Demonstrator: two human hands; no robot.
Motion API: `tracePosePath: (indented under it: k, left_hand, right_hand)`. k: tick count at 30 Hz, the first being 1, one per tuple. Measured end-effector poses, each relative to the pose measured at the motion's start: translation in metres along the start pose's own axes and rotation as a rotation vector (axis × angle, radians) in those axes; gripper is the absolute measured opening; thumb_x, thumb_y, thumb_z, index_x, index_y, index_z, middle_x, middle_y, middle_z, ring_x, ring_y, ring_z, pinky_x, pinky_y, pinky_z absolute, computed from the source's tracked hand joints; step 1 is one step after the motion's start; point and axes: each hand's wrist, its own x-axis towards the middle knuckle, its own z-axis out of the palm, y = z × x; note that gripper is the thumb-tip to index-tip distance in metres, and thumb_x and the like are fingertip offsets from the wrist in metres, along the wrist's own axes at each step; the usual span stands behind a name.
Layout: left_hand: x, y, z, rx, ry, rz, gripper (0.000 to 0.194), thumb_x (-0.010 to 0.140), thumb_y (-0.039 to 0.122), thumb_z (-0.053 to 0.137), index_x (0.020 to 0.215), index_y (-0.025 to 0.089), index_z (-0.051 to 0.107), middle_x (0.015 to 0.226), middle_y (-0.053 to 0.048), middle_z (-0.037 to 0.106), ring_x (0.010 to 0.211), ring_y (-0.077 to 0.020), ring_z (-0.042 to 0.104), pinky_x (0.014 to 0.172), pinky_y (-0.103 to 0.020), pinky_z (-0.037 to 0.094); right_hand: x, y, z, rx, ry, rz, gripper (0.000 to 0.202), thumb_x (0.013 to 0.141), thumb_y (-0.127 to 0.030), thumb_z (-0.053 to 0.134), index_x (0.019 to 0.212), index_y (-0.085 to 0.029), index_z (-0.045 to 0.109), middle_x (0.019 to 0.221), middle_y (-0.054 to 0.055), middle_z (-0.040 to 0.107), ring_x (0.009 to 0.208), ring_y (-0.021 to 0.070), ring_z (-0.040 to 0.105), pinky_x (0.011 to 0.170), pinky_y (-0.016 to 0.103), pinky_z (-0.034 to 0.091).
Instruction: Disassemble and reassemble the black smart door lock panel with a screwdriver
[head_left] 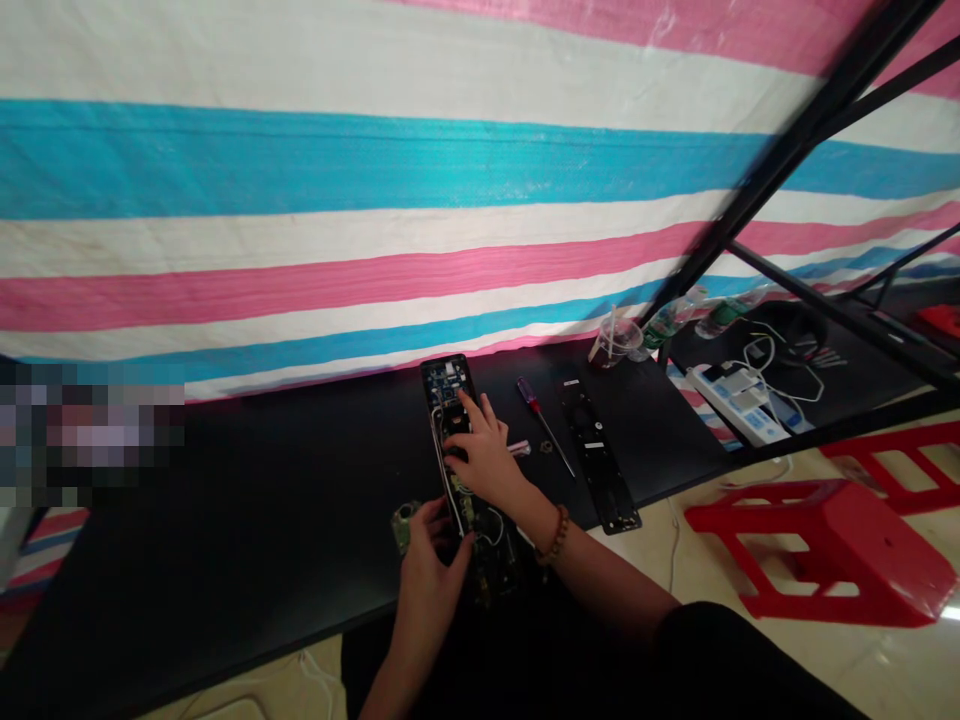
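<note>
A long, narrow black electronic device (448,378) lies opened on the table, its circuit board, wires and small parts exposed. My left hand (431,572) grips the device's near left side, fingers curled and thumb across its edge. Over the middle of the device is my right hand (491,455), fingers spread, with fingertips touching the inside near the blue board. Beside my left fingers sits a small green circuit board (403,522), partly hidden by them. To the right lie a screwdriver (534,404) with a dark red and purple handle, and a long black cover panel (600,455).
Small parts (546,447) lie near the screwdriver. A plastic cup (616,342) and bottles (667,325) stand at the back right. Beyond the black metal frame (780,165) are a power strip (739,405) and white cables. Red stools (840,540) stand right of the black table (247,530).
</note>
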Motion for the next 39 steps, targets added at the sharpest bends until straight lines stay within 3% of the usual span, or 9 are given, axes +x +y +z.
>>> tracePosePath:
  k: [6, 10, 16, 20, 22, 25, 28, 32, 39]
  left_hand:
    - [-0.006, -0.003, 0.000, -0.019, -0.092, 0.008, 0.057, 0.076, 0.034, 0.068, 0.128, 0.020, 0.047, 0.123, -0.014, 0.067, 0.096, -0.0262, 0.073, 0.087, -0.047, 0.059]
    - [-0.009, -0.004, -0.001, -0.018, -0.117, 0.027, 0.054, 0.078, 0.034, 0.067, 0.127, 0.021, 0.048, 0.123, -0.013, 0.068, 0.096, -0.0254, 0.073, 0.088, -0.046, 0.059]
    - [-0.007, -0.004, -0.006, 0.016, -0.111, 0.094, 0.029, 0.084, 0.040, 0.063, 0.105, 0.021, 0.059, 0.123, -0.013, 0.068, 0.096, -0.0263, 0.073, 0.088, -0.044, 0.058]
    - [-0.003, -0.005, -0.004, 0.025, -0.107, 0.074, 0.035, 0.088, 0.041, 0.060, 0.116, 0.021, 0.055, 0.112, -0.012, 0.072, 0.099, -0.0276, 0.073, 0.088, -0.045, 0.058]
    - [-0.001, -0.006, -0.001, 0.022, -0.094, 0.080, 0.042, 0.089, 0.040, 0.058, 0.124, 0.019, 0.050, 0.116, -0.013, 0.071, 0.106, -0.0278, 0.072, 0.092, -0.046, 0.057]
    - [0.003, -0.009, 0.007, 0.027, -0.073, 0.113, 0.050, 0.092, 0.039, 0.056, 0.134, 0.017, 0.043, 0.128, -0.017, 0.065, 0.115, -0.0277, 0.068, 0.099, -0.048, 0.054]
    - [0.005, -0.013, 0.014, 0.045, -0.055, 0.130, 0.055, 0.093, 0.039, 0.054, 0.140, 0.016, 0.039, 0.134, -0.020, 0.061, 0.122, -0.0284, 0.064, 0.105, -0.050, 0.050]
    - [0.004, -0.019, 0.017, 0.038, -0.044, 0.117, 0.058, 0.092, 0.040, 0.055, 0.142, 0.015, 0.040, 0.137, -0.020, 0.059, 0.125, -0.0297, 0.061, 0.107, -0.051, 0.048]
    - [0.005, -0.019, 0.017, -0.019, -0.036, 0.116, 0.060, 0.092, 0.040, 0.056, 0.144, 0.015, 0.038, 0.134, -0.019, 0.061, 0.119, -0.0282, 0.066, 0.103, -0.049, 0.051]
  right_hand:
    - [0.002, -0.003, 0.004, -0.012, 0.007, 0.016, 0.014, 0.083, -0.011, 0.066, 0.082, -0.021, 0.076, 0.167, 0.002, 0.022, 0.153, 0.0384, 0.012, 0.108, 0.060, 0.030]
    - [0.006, -0.002, 0.003, 0.071, 0.047, 0.057, 0.012, 0.083, -0.014, 0.068, 0.084, -0.023, 0.076, 0.162, 0.004, 0.034, 0.151, 0.0351, 0.022, 0.109, 0.059, 0.032]
    - [0.003, 0.010, -0.013, 0.222, 0.090, 0.030, 0.009, 0.082, -0.015, 0.067, 0.083, -0.022, 0.073, 0.155, 0.007, 0.045, 0.146, 0.0299, 0.037, 0.115, 0.052, 0.033]
    - [0.005, 0.010, -0.021, 0.215, 0.174, -0.001, 0.007, 0.085, -0.020, 0.066, 0.089, -0.022, 0.071, 0.145, 0.010, 0.054, 0.136, 0.0272, 0.049, 0.111, 0.047, 0.038]
    - [0.014, 0.006, -0.021, 0.146, 0.220, -0.013, 0.015, 0.087, -0.021, 0.065, 0.100, -0.023, 0.071, 0.142, 0.011, 0.056, 0.134, 0.0268, 0.049, 0.110, 0.047, 0.038]
    - [0.033, 0.001, -0.018, -0.002, 0.181, -0.060, 0.027, 0.087, -0.020, 0.066, 0.113, -0.025, 0.070, 0.144, 0.010, 0.052, 0.138, 0.0293, 0.040, 0.110, 0.050, 0.035]
    - [0.048, -0.003, -0.013, -0.109, 0.130, -0.092, 0.021, 0.086, -0.024, 0.069, 0.106, -0.025, 0.074, 0.150, 0.010, 0.046, 0.142, 0.0340, 0.029, 0.110, 0.055, 0.030]
    - [0.052, -0.006, -0.005, -0.143, 0.201, -0.099, 0.010, 0.087, -0.023, 0.067, 0.091, -0.023, 0.077, 0.149, 0.008, 0.047, 0.144, 0.0342, 0.024, 0.110, 0.054, 0.025]
    - [0.045, -0.009, -0.002, -0.144, 0.331, -0.165, 0.014, 0.093, -0.022, 0.063, 0.089, -0.025, 0.076, 0.129, 0.005, 0.062, 0.132, 0.0279, 0.039, 0.107, 0.046, 0.028]
